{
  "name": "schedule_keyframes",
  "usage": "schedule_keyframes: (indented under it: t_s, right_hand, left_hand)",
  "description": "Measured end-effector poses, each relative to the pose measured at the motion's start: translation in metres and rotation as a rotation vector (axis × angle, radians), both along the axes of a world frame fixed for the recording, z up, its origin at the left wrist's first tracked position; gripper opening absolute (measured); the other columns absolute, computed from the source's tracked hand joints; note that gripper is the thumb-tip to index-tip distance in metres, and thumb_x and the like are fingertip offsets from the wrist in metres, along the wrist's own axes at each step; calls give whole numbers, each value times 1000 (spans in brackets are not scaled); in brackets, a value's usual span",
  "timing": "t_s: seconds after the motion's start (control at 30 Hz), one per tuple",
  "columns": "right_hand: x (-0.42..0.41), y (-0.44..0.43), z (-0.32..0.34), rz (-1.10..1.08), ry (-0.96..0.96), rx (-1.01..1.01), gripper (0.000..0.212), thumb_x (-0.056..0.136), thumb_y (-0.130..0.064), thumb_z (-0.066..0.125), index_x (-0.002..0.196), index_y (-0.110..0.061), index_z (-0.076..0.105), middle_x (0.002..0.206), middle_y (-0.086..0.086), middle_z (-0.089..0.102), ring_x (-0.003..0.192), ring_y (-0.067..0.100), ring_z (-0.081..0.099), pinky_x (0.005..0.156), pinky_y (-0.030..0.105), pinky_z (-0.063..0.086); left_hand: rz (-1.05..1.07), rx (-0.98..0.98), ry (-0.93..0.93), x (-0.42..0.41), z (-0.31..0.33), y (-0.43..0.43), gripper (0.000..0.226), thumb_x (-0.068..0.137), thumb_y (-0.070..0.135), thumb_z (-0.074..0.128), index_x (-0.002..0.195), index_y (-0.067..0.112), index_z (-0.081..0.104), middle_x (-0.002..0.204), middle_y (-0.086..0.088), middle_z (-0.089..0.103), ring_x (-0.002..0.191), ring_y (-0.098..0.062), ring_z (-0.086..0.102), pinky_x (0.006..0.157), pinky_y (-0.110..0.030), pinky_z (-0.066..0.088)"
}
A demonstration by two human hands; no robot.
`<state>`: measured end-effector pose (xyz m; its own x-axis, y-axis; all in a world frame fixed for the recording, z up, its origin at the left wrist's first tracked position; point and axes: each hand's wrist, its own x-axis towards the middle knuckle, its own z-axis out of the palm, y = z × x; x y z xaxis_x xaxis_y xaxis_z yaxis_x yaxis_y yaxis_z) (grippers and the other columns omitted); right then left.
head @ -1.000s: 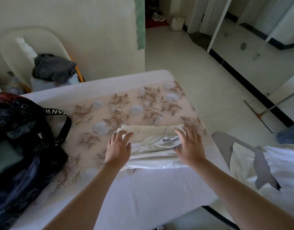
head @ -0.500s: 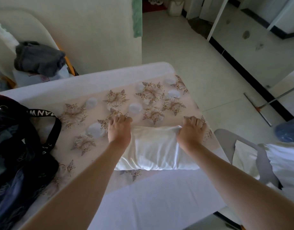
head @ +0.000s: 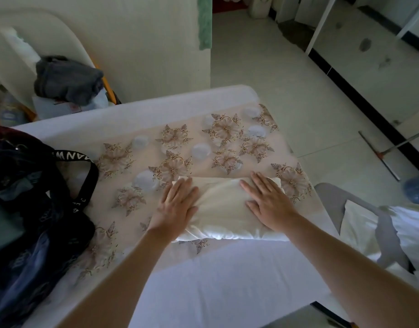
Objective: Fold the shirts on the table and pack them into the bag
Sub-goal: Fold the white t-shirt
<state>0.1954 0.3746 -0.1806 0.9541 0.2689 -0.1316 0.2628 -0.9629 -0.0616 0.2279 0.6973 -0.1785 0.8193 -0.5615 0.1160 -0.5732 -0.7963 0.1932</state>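
Note:
A cream-white shirt (head: 224, 207) lies folded into a thick rectangle on the table (head: 203, 280), over its flower-patterned cloth. My left hand (head: 177, 204) presses flat on the shirt's left end, fingers straight. Flat on the right half rests my right hand (head: 269, 202), fingers spread. A dark bag (head: 31, 209) with a black lettered strap stands open at the table's left side, with dark and greenish fabric inside.
A grey garment (head: 66, 79) sits on a box beside a pale chair back, behind the table at the left. To the right stands a grey chair (head: 331, 202) draped with white cloth (head: 407, 228). A floor squeegee (head: 381, 155) lies on the tiles.
Both hands went from gripping the shirt's far edge with curled fingers to lying flat on top of the folded shirt, a little nearer to me.

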Motion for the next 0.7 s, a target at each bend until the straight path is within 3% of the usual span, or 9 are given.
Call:
schedule_keyframes:
  t_s: [0.1, 0.2, 0.3, 0.37, 0.43, 0.5, 0.6, 0.7]
  right_hand:
    - [-16, 10, 13, -7, -41, 99, 69, 99, -49, 35, 157, -15, 24, 164, 15, 17, 153, 28, 11, 123, 48, 16]
    - [-52, 12, 19, 167, 27, 134, 90, 87, -54, 48, 159, -12, 14, 167, 10, 0, 154, 24, -4, 123, 49, 0]
    - [-66, 2, 10, 204, 66, -30, 100, 71, -33, 59, 158, -9, 15, 166, 14, 7, 153, 29, 9, 119, 53, 8]
    - [-64, -5, 9, 188, 9, -56, 95, 68, -13, 70, 152, -7, 26, 159, 16, 32, 145, 31, 35, 115, 51, 30]
    - [-58, -16, 15, 221, -96, -10, 77, 76, -2, 62, 147, -8, 34, 149, 15, 47, 136, 30, 48, 105, 47, 47]
    - [-58, -24, 28, 240, -165, 16, 67, 78, 2, 43, 144, -7, 40, 143, 15, 54, 131, 30, 54, 97, 43, 54]
    - [-73, -28, 31, 308, -68, -31, 85, 61, 4, 65, 143, -10, 50, 146, 15, 51, 131, 30, 53, 106, 40, 47]
    - [-92, -23, 24, 266, 65, -34, 80, 72, -23, 59, 150, -17, 42, 160, 11, 31, 145, 27, 34, 116, 42, 32]
  left_hand:
    - [-97, -19, 3, -38, 8, 10, 78, 84, 65, 58, 144, 16, 48, 157, -4, 34, 146, -26, 29, 118, -47, 26]
    - [-116, -38, 69, -55, -1, 23, 86, 86, 64, 59, 150, 10, 39, 160, -8, 28, 149, -26, 23, 118, -47, 28]
    - [-168, -73, 63, -48, -7, 32, 62, 94, 20, 59, 150, 8, 37, 156, -11, 36, 144, -25, 35, 100, -45, 51]
    - [-191, -83, 52, -45, 6, 32, 76, 77, -14, 65, 146, 7, 42, 150, -10, 44, 136, -23, 44, 89, -41, 58]
    - [-174, -125, 36, -44, 21, 37, 83, 68, -23, 69, 142, 8, 49, 145, -8, 50, 133, -20, 49, 89, -42, 58]
    - [-168, -181, -1, -46, 31, 45, 81, 66, -23, 73, 138, 8, 55, 143, -7, 53, 131, -18, 51, 98, -38, 53]
    - [-217, -148, -9, -68, 24, 56, 78, 60, -19, 82, 130, 10, 63, 136, -6, 60, 123, -17, 58, 102, -35, 49]
    - [-208, -40, 48, -92, 12, 54, 71, 60, -1, 81, 128, 16, 65, 136, -1, 60, 128, -19, 55, 101, -47, 49]
